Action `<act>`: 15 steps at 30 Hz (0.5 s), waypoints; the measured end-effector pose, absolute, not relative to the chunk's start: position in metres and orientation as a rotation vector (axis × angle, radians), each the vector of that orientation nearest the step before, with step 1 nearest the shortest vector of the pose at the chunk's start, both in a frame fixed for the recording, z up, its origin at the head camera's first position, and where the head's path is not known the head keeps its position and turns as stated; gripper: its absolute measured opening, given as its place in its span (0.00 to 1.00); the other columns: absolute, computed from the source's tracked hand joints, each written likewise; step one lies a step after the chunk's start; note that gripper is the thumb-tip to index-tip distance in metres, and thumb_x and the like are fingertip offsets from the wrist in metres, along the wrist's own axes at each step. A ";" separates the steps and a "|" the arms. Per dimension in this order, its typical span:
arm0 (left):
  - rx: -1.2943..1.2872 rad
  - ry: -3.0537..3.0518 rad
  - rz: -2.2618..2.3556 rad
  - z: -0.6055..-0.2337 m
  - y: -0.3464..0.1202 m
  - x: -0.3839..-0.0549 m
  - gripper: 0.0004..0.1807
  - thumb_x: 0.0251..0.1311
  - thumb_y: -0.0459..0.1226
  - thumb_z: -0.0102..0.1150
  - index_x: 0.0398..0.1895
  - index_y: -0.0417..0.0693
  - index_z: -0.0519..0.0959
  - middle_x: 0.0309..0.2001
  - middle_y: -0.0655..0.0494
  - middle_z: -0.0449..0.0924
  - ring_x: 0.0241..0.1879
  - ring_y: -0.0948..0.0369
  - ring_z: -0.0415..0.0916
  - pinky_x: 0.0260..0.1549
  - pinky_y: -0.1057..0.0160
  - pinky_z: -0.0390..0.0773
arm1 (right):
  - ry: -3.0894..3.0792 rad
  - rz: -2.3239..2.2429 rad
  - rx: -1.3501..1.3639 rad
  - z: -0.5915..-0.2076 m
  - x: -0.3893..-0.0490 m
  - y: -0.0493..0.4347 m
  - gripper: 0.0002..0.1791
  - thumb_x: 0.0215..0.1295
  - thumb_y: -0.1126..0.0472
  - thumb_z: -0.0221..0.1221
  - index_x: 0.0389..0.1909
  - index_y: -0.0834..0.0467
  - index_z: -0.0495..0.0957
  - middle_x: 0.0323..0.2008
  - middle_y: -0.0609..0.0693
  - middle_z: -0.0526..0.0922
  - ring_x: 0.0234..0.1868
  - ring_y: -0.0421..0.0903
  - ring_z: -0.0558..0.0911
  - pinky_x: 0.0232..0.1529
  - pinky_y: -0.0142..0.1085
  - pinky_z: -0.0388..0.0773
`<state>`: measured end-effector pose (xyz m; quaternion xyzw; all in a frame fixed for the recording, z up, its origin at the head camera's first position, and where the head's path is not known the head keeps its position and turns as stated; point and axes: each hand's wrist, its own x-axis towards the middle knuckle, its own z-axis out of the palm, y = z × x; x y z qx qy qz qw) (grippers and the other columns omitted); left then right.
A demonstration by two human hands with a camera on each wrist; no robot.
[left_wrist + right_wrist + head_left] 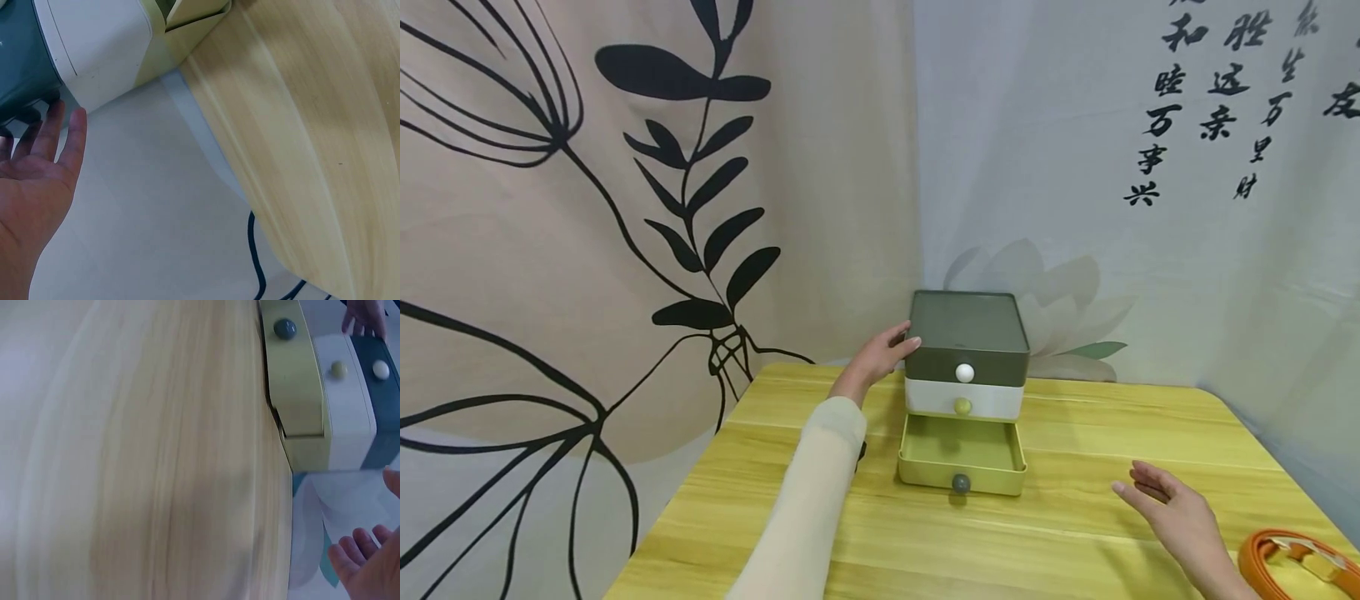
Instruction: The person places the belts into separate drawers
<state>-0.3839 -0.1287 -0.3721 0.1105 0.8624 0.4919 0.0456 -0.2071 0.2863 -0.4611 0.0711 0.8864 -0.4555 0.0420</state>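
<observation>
A small three-tier drawer unit (967, 321) stands at the back of the table, dark green on top, white in the middle and yellow-green below. Its bottom drawer (962, 472), with a grey knob, is pulled out and has nothing in it. The two upper drawers are closed. My left hand (880, 354) lies along the left side of the top tier, fingers extended; in the left wrist view its fingertips are right at the green wall. Off to the right, my right hand (1180, 512) hovers over the table, fingers relaxed, holding nothing.
A coiled orange belt (1300, 562) with a gold-coloured buckle lies at the table's right front, close to my right forearm. The wood-grain table (1075, 558) reaches back to a printed curtain (842, 183) with plant drawings and black characters.
</observation>
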 end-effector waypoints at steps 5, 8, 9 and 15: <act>0.348 2.635 1.506 -0.372 -0.129 -0.384 0.38 0.71 0.57 0.50 0.80 0.61 0.54 0.76 0.52 0.55 0.73 0.52 0.56 0.64 0.48 0.67 | 2.697 -1.376 0.269 -0.458 -0.208 0.311 0.58 0.64 0.27 0.53 0.77 0.68 0.48 0.72 0.70 0.56 0.70 0.67 0.61 0.56 0.53 0.75; 0.352 2.637 1.502 -0.372 -0.128 -0.383 0.38 0.71 0.57 0.50 0.79 0.61 0.54 0.76 0.52 0.55 0.73 0.52 0.56 0.64 0.48 0.68 | 2.691 -1.354 0.290 -0.458 -0.206 0.325 0.58 0.64 0.27 0.52 0.77 0.67 0.46 0.73 0.69 0.55 0.68 0.65 0.65 0.54 0.53 0.76; 0.353 2.637 1.501 -0.371 -0.128 -0.383 0.38 0.71 0.58 0.51 0.79 0.61 0.54 0.76 0.52 0.55 0.73 0.52 0.56 0.64 0.48 0.68 | 2.682 -1.360 0.294 -0.458 -0.206 0.329 0.58 0.65 0.28 0.51 0.77 0.68 0.45 0.73 0.70 0.54 0.68 0.66 0.65 0.54 0.53 0.76; 0.357 2.635 1.498 -0.370 -0.126 -0.382 0.38 0.71 0.58 0.51 0.79 0.61 0.54 0.76 0.52 0.55 0.73 0.52 0.56 0.64 0.48 0.68 | 2.677 -1.389 0.448 -0.461 -0.201 0.352 0.60 0.64 0.26 0.50 0.77 0.68 0.42 0.73 0.72 0.51 0.69 0.69 0.59 0.53 0.54 0.74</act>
